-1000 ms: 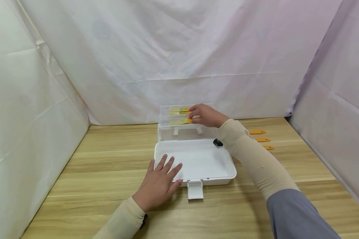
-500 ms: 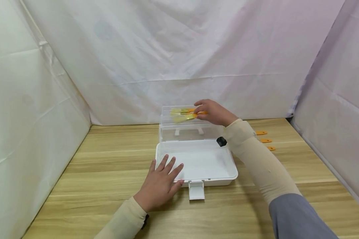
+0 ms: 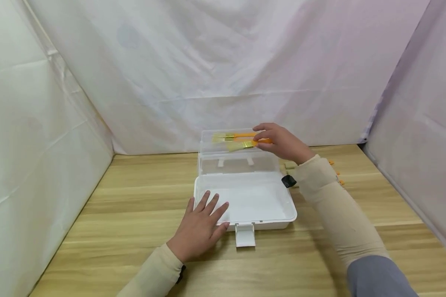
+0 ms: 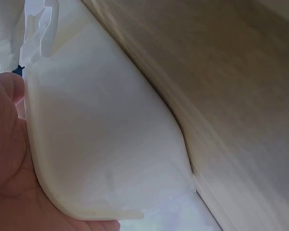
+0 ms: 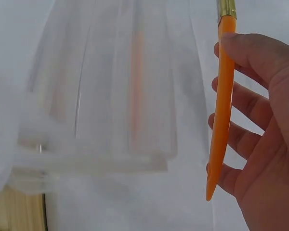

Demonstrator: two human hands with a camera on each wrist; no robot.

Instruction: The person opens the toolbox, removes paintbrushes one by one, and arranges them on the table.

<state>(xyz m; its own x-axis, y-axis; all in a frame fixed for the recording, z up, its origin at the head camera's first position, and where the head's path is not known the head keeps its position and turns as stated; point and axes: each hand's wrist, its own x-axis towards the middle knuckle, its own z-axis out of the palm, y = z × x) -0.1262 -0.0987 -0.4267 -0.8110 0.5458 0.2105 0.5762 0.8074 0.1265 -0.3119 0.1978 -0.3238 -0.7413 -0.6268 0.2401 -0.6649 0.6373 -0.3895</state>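
Note:
My right hand (image 3: 282,142) pinches the orange handle of a flat paintbrush (image 3: 247,144) above the back of an opened white plastic box (image 3: 252,202). Its thumb presses just below the gold ferrule in the right wrist view, with the handle (image 5: 222,110) along the fingers. A second paintbrush (image 3: 241,135) lies in the clear tiered tray (image 3: 208,148) behind the box's base. Fingers spread, my left hand (image 3: 198,235) rests over the box's front left corner; in the left wrist view the palm (image 4: 9,168) touches the rim.
Several orange-handled tools (image 3: 342,182) lie on the wooden table (image 3: 148,198) to the right, mostly behind my right forearm. A white latch (image 3: 245,236) hangs down at the box's front. Pale curtains (image 3: 193,74) enclose the table's back and sides.
My right hand has lifted the paintbrush off the clear tray and carried it to the right. The left hand keeps its place on the box.

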